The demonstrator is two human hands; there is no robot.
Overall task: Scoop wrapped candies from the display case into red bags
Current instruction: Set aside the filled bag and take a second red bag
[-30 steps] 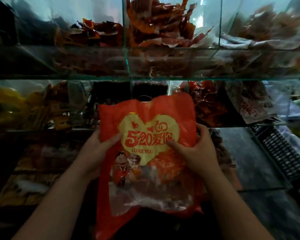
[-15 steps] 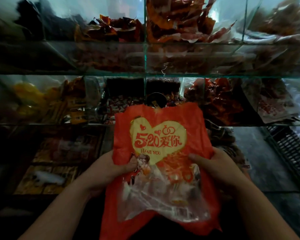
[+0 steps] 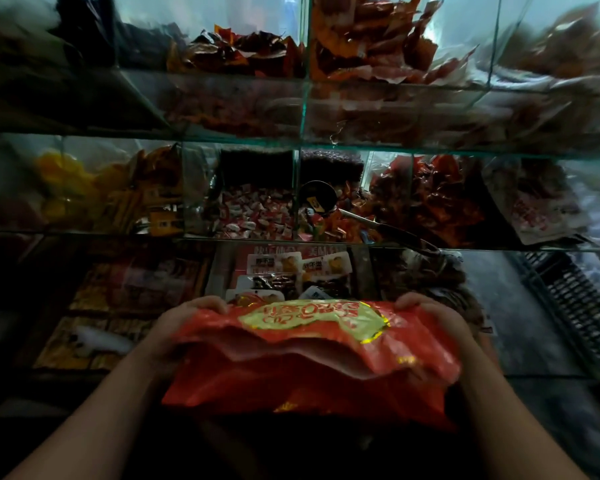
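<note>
Red bag [image 3: 309, 375] tips from upright to flat, mouth seemingly parting. Left hand [image 3: 184, 323] and right hand [image 3: 433, 317] curl fingers round its sides. Scoop [image 3: 317, 197] at 12 o'clock lies idle; filling likely next.

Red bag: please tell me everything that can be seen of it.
The red bag is thin, glossy plastic, crumpled, with a yellow heart print seen upside down near its far edge. It lies nearly flat, low before the case. Wavy layered edges face the camera; its contents do not show. The left hand grips its left side, the right hand its right.
</note>
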